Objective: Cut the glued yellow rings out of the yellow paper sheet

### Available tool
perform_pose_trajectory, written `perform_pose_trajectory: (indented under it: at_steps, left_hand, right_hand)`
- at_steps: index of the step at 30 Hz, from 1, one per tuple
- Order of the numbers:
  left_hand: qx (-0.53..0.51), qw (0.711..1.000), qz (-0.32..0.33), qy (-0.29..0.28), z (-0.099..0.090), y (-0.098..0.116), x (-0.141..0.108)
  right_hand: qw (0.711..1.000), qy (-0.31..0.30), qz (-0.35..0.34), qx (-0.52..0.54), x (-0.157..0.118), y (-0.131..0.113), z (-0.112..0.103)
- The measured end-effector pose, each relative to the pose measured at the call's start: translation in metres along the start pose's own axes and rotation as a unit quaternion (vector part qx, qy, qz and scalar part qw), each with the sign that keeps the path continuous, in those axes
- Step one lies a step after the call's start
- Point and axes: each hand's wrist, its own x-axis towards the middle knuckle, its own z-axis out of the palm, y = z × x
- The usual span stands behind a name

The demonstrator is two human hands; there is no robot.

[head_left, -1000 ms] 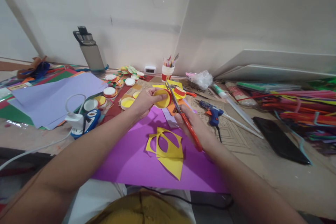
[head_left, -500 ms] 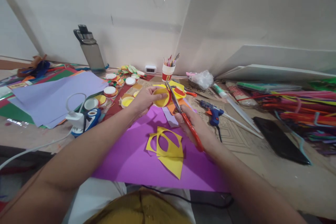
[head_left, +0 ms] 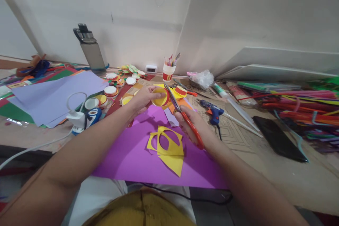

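Observation:
Between thumb and fingers, my left hand holds a round yellow piece with a red rim. My right hand is wrapped round the red handles of scissors, whose blades lie against the right edge of the round piece. Below both hands, yellow paper scraps with round holes rest on a large purple sheet. Beyond the scissors sits another red-rimmed round piece by yellow and orange paper.
To the left are lilac sheets, a power strip, round pieces and a bottle. A cup of pens stands at the back. A glue gun, black phone and pipe cleaners lie right.
The round piece and both hands have shifted slightly left in view. The scissors remain beside its edge, in my right hand.

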Motion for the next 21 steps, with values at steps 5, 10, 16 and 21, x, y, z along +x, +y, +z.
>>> perform_pose_trajectory:
  at_steps: [5, 10, 16, 21]
  left_hand:
    - [-0.013, 0.999, -0.025, 0.022, -0.007, -0.002, 0.003]
    - [-0.023, 0.999, -0.029, 0.008, -0.012, -0.004, 0.005]
    - [-0.051, 0.998, -0.042, 0.004, -0.020, -0.010, 0.007]
    - [0.028, 0.998, -0.055, 0.006, -0.024, -0.013, 0.009]
  right_hand:
    - [0.995, 0.032, 0.042, 0.079, 0.004, 0.012, -0.001]
    - [0.992, 0.062, 0.038, 0.105, 0.013, 0.022, -0.005]
    - [0.985, 0.014, 0.002, 0.173, 0.013, 0.022, -0.003]
    - [0.994, 0.022, -0.037, 0.105, 0.012, 0.023, -0.002]
